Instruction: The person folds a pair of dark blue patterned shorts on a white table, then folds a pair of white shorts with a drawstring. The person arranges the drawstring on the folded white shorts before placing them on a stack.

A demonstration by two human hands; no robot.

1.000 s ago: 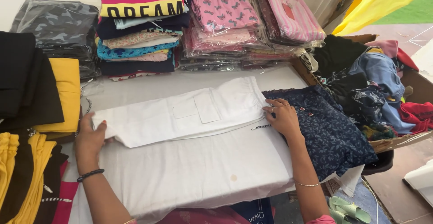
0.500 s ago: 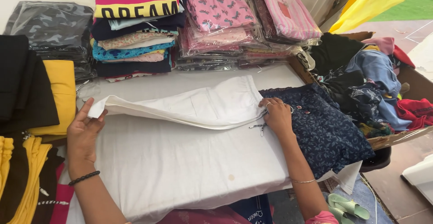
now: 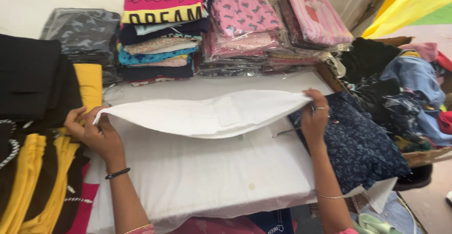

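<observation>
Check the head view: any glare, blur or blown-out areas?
Head view: even daylight with soft shadows; the folded white cotton garment is nearly blown out against the white table cover; glare streaks the clear plastic garment packs; left hand and right hand sharp.

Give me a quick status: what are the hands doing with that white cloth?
Left hand and right hand each pinch one end of the white garment. Garment lifted, sagging over the white table cover. Nothing between the hands.
</observation>
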